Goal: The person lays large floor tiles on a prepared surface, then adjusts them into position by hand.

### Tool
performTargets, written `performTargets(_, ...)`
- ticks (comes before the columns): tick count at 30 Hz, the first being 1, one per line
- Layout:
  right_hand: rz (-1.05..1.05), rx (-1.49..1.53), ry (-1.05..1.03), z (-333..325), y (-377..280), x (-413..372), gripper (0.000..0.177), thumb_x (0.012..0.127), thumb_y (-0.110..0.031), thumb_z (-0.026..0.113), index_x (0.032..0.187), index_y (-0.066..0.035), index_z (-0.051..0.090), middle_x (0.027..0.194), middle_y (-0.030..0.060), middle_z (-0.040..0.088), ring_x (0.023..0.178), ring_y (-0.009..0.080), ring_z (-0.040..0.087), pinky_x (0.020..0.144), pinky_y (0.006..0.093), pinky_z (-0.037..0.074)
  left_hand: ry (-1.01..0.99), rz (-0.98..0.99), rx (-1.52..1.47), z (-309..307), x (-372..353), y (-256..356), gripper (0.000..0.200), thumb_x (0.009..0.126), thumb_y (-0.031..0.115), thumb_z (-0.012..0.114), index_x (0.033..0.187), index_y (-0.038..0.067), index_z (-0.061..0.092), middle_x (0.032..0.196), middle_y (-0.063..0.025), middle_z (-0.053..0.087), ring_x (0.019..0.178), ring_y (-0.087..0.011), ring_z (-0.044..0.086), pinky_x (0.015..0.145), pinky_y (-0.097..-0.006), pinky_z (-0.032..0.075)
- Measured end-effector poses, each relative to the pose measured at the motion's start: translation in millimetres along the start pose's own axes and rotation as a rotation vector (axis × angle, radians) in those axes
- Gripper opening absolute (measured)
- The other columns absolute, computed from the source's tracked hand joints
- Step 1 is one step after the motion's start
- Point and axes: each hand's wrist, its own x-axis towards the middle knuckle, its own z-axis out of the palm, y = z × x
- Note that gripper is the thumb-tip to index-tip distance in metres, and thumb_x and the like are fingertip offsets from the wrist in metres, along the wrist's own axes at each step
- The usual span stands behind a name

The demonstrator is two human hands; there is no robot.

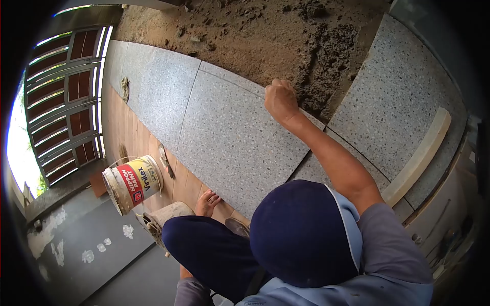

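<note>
My right hand (282, 101) is closed in a fist at the far edge of a large grey speckled tile (240, 127). Whatever its fingers hold, if anything, is hidden beneath the knuckles. At the tile's near edge, my left hand (206, 204) rests with its fingers apart; part of it and most of its arm are hidden behind my knee. Beyond the tile lies bare brown soil (245, 46), with a darker, wet-looking mortar patch (326, 66) close to my right hand.
A Nippon Paint bucket (135, 182) and a second, dirty bucket (176, 213) stand on wood-look flooring (120, 115). Near them lies a trowel (166, 162). A pale curved strip (421, 158) lies on the right-hand tiles (408, 76). A slatted gate (69, 97) stands at left.
</note>
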Motion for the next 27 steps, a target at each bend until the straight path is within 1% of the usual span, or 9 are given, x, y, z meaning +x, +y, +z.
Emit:
performTargets(7, -0.092, 0.005, -0.006, 3, 3, -1, 0.014, 0.079, -0.003, 0.053, 0.066, -0.002, 0.058, 0.082, 0.0141, 0.057, 0.089, 0.0327, 0.055, 0.082, 0.0430, 0.045, 0.038, -0.007, 0.093, 2, 5, 0, 0.015, 0.093, 0.016, 0.059, 0.101, 0.004, 0.057, 0.094, -0.0069, 0.059, 0.088, -0.0221, 0.061, 0.081, -0.0376, 0.056)
performTargets(10, -0.121, -0.013, -0.010, 3, 2, -2, 0.012, 0.078, -0.004, 0.054, 0.067, -0.003, 0.059, 0.084, 0.0129, 0.057, 0.090, 0.0313, 0.054, 0.083, 0.0421, 0.044, 0.061, 0.004, 0.169, 3, 8, 0, 0.013, 0.094, 0.013, 0.058, 0.102, 0.004, 0.054, 0.092, -0.0076, 0.058, 0.089, -0.0226, 0.059, 0.084, -0.0403, 0.055)
performTargets(16, -0.105, -0.005, -0.067, -1, 3, -1, 0.012, 0.079, -0.004, 0.054, 0.068, -0.003, 0.060, 0.086, 0.0128, 0.057, 0.092, 0.0303, 0.054, 0.083, 0.0415, 0.044, 0.101, -0.031, 0.192, 6, 11, 4, 0.011, 0.094, 0.013, 0.058, 0.099, 0.004, 0.054, 0.090, -0.0073, 0.057, 0.084, -0.0219, 0.060, 0.079, -0.0396, 0.058)
performTargets(19, -0.151, -0.031, -0.013, 6, 5, -3, 0.014, 0.081, -0.004, 0.053, 0.068, -0.002, 0.058, 0.085, 0.0145, 0.057, 0.091, 0.0316, 0.054, 0.083, 0.0427, 0.045, 0.097, -0.029, 0.200, 2, 14, 4, 0.010, 0.094, 0.013, 0.058, 0.097, 0.004, 0.055, 0.088, -0.0069, 0.057, 0.083, -0.0215, 0.060, 0.079, -0.0398, 0.058)
performTargets(21, -0.001, 0.089, -0.046, 12, 13, 7, 0.015, 0.083, -0.004, 0.053, 0.068, 0.000, 0.057, 0.084, 0.0156, 0.056, 0.089, 0.0328, 0.054, 0.082, 0.0434, 0.046, 0.023, 0.026, 0.224, -3, 20, 6, 0.011, 0.093, 0.015, 0.058, 0.096, 0.004, 0.055, 0.087, -0.0068, 0.057, 0.082, -0.0214, 0.060, 0.079, -0.0398, 0.058)
performTargets(22, 0.092, 0.141, -0.080, 8, 15, -4, 0.016, 0.084, -0.004, 0.053, 0.069, 0.001, 0.056, 0.084, 0.0162, 0.056, 0.089, 0.0334, 0.054, 0.082, 0.0438, 0.046, -0.013, 0.027, 0.238, -4, 14, 3, 0.012, 0.093, 0.015, 0.058, 0.096, 0.004, 0.055, 0.087, -0.0068, 0.057, 0.082, -0.0213, 0.060, 0.078, -0.0397, 0.058)
performTargets(23, 0.072, 0.090, -0.118, -1, 21, -24, 0.017, 0.085, -0.004, 0.053, 0.069, 0.001, 0.056, 0.083, 0.0166, 0.056, 0.088, 0.0338, 0.054, 0.081, 0.0441, 0.046, -0.029, 0.020, 0.253, -6, 12, 2, 0.017, 0.091, 0.018, 0.062, 0.099, 0.004, 0.056, 0.089, -0.0078, 0.058, 0.084, -0.0224, 0.061, 0.076, -0.0397, 0.058)
performTargets(25, -0.007, -0.007, -0.158, -39, 16, -34, 0.019, 0.087, -0.005, 0.053, 0.069, 0.002, 0.054, 0.081, 0.0175, 0.055, 0.086, 0.0345, 0.054, 0.080, 0.0449, 0.046, 0.018, 0.006, 0.190, 4, 5, -1, 0.018, 0.092, 0.018, 0.061, 0.100, 0.003, 0.055, 0.089, -0.0079, 0.058, 0.084, -0.0231, 0.061, 0.076, -0.0406, 0.058)
performTargets(27, 0.003, -0.135, -0.123, -59, 12, -58, 0.019, 0.087, -0.004, 0.053, 0.069, 0.002, 0.054, 0.079, 0.0177, 0.054, 0.085, 0.0341, 0.054, 0.080, 0.0445, 0.046, 0.016, 0.007, 0.162, -1, 4, -5, 0.018, 0.093, 0.018, 0.060, 0.101, 0.003, 0.054, 0.090, -0.0084, 0.058, 0.084, -0.0235, 0.061, 0.075, -0.0408, 0.058)
